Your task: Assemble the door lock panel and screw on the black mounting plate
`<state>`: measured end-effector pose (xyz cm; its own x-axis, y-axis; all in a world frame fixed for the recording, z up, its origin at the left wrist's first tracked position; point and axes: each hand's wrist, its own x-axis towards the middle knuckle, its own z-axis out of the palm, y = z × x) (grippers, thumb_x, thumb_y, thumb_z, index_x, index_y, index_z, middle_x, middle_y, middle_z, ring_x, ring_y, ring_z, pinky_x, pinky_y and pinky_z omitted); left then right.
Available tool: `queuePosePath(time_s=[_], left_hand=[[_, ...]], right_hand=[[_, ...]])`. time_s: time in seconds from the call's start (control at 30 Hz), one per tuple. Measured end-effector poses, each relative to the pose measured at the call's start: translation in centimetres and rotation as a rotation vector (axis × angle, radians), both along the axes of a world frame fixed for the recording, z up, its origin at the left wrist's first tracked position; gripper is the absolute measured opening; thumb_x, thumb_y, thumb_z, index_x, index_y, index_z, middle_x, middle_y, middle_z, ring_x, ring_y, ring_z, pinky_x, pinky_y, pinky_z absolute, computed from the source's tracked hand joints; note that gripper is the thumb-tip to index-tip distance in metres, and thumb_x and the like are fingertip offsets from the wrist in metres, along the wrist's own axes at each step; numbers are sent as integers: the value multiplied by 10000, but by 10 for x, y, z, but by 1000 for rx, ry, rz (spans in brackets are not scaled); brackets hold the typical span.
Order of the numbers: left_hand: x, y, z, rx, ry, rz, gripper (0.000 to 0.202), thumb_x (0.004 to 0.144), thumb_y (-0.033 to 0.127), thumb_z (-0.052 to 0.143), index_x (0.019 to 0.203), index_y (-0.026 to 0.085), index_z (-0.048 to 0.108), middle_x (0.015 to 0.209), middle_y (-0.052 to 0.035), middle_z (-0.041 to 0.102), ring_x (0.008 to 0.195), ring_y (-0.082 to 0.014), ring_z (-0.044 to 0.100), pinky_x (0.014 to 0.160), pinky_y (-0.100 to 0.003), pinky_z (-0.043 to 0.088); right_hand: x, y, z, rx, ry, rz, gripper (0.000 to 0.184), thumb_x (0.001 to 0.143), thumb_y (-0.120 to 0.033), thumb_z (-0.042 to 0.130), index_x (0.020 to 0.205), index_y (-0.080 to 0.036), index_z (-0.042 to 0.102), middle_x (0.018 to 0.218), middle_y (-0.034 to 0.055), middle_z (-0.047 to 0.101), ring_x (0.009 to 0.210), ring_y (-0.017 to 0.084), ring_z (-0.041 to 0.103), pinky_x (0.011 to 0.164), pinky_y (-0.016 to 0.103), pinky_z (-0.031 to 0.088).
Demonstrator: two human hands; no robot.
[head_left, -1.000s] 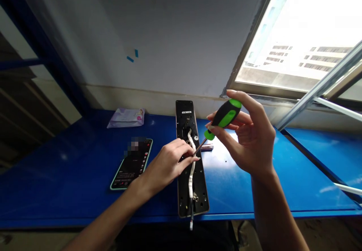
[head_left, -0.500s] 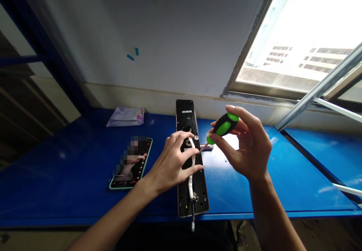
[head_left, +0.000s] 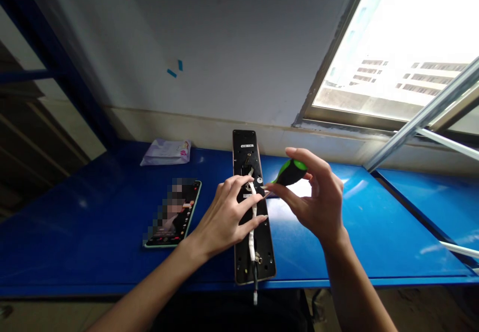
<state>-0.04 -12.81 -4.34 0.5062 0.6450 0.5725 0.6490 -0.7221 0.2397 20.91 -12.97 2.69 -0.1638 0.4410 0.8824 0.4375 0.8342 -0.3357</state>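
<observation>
A long black panel [head_left: 245, 267], like a door lock's back plate, lies lengthwise on the blue table. Down its middle runs a white-wrapped cable [head_left: 251, 245] whose dark wire and white connector [head_left: 255, 298] hang past the near edge. My left hand [head_left: 228, 212] rests across the panel and cable with its fingers spread. In my right hand [head_left: 318, 200] is a green and black screwdriver [head_left: 290, 172], held by the handle between thumb and fingers. Its shaft slants down left to the panel's right side, by my left fingers; the tip's exact contact is hidden.
A phone [head_left: 175, 217] with a lit screen lies left of the panel on the blue table [head_left: 93, 242]. Behind it sits a pale purple packet [head_left: 166, 152]. The wall and window [head_left: 381, 73] stand at the back, with a metal bar [head_left: 422, 115] at right.
My right hand has shifted left and slightly down, and the screwdriver handle has tilted flatter, closer to the panel. My left hand has stayed nearly in place.
</observation>
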Motion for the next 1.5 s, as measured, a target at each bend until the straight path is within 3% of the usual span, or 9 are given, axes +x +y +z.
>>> queuePosePath(time_s=[0.13, 0.3, 0.47, 0.63, 0.8, 0.97, 1.13, 1.3, 1.5], left_hand=[[-2, -5, -7, -11, -56, 19, 429, 1007, 427, 666, 1405, 266, 665, 1572, -160, 450, 1467, -385, 430, 1181, -605, 463], [-6, -10, -17, -71, -98, 41, 614, 1005, 494, 652, 1568, 298, 504, 1656, -158, 392, 1535, -392, 382, 1237, -636, 408], [-9, -8, -21, -148, -129, 7, 718, 971, 523, 694, 1607, 298, 448, 1659, -146, 431, 1567, -398, 361, 1247, -640, 405], [-11, -4, -25, -148, -151, -4, 722, 951, 516, 726, 1595, 328, 460, 1650, -127, 448, 1572, -390, 358, 1243, -638, 414], [-11, -3, -26, -136, -159, -18, 696, 969, 489, 709, 1592, 303, 460, 1642, -140, 453, 1575, -379, 359, 1246, -631, 413], [-11, -3, -27, -138, -166, -10, 690, 958, 470, 725, 1579, 298, 479, 1628, -129, 473, 1574, -375, 365, 1250, -613, 417], [-11, -4, -26, -139, -162, -12, 675, 969, 460, 712, 1578, 293, 475, 1634, -140, 463, 1580, -370, 356, 1244, -619, 422], [-11, -4, -26, -142, -160, -10, 673, 969, 469, 709, 1577, 298, 476, 1629, -140, 467, 1581, -379, 350, 1242, -627, 422], [-10, -5, -24, -154, -147, -9, 661, 977, 461, 701, 1574, 286, 477, 1627, -146, 464, 1582, -369, 349, 1252, -623, 410]], right_hand=[[4, -2, 9, -130, 59, 113, 485, 1036, -153, 575, 1479, -348, 602, 1408, 64, 712, 1190, 254, 744, 931, 448, 683], [13, -2, 15, -36, 120, -29, 439, 879, -180, 823, 1267, -376, 760, 1041, 27, 739, 934, 220, 746, 747, 398, 683], [18, -3, 20, -155, 34, 137, 478, 1039, -154, 555, 1447, -389, 640, 1388, 47, 710, 1237, 270, 716, 980, 500, 649], [15, -5, 22, -80, 117, 1, 410, 844, -183, 858, 1210, -356, 795, 1026, 27, 746, 926, 226, 737, 775, 423, 677], [12, -5, 24, -178, 63, 99, 418, 1041, -167, 566, 1405, -336, 685, 1339, 56, 737, 1195, 245, 731, 996, 487, 645], [10, -4, 25, -102, 122, -21, 345, 857, -235, 855, 1184, -336, 806, 1019, 24, 763, 888, 211, 749, 722, 393, 699], [9, -4, 25, -170, 6, 106, 433, 1056, -187, 539, 1450, -330, 648, 1389, 59, 722, 1205, 241, 729, 1037, 488, 630], [7, 1, 24, -128, 110, -13, 352, 885, -244, 825, 1222, -341, 793, 1034, 23, 764, 943, 214, 740, 791, 398, 685], [7, 1, 26, -217, 23, 150, 443, 1048, -206, 548, 1456, -352, 641, 1422, 43, 700, 1243, 261, 711, 988, 489, 656]])
